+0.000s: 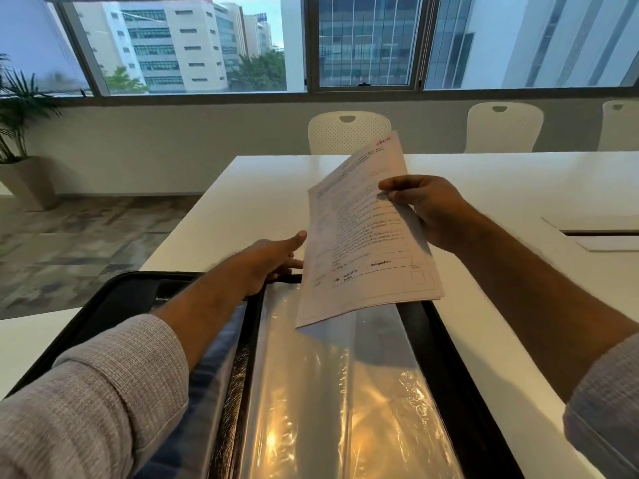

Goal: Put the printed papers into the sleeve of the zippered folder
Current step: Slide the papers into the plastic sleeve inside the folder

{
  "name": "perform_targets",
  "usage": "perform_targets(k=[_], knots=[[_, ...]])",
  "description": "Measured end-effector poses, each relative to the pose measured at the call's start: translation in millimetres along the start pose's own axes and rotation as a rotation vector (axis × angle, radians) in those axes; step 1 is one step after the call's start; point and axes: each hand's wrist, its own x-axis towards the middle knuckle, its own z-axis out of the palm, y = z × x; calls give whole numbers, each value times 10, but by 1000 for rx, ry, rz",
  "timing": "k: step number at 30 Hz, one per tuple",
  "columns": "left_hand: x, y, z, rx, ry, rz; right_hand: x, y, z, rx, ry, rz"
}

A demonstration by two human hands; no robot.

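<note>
Under papers (363,236): R hand's (432,209) fingers hidden.

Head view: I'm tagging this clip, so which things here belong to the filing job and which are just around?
In the job: papers, right hand, left hand, folder, sleeve.
Just around: table, chairs, plant, windows.

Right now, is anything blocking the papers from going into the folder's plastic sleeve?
Nothing visible does. The right hand holds the papers above the sleeve, and the left hand sits at the sleeve's far edge, beside the papers.
</note>
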Motion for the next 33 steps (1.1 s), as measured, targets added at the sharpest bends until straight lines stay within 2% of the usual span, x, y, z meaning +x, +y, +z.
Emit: perform_targets(k=[4, 7, 9, 11, 14, 16, 20, 25, 28, 30, 33], knots=[[-39, 79, 21, -107, -56, -3, 9, 5, -59, 36, -60, 21], [-114, 147, 44, -316, 98, 86, 70, 5, -121, -94, 10, 23], [-171, 252, 65, -383, 252, 231, 83, 13, -107, -267, 69, 21], [-259, 399, 144, -285, 368, 408, 69, 13, -28, -350, 67, 12], [-443, 586, 371, 67, 476, 706, 31, -29, 164, -347, -24, -24], [-533, 652, 536, 235, 535, 830, 27, -74, 301, -361, -29, -65], [-540, 662, 695, 238, 570, 928, 107, -79, 466, -416, 144, -177], [-527, 658, 675, 197, 495, 1006, 199, -99, 441, -399, 197, -144], [-490, 582, 473, 147, 485, 968, 248, -165, 285, -288, 297, -135], [-372, 445, 281, 307, 428, 799, 289, -191, 158, -217, 373, -121], [-242, 158, 119, 712, 107, 487, 359, -181, 49, -136, 436, -83]])
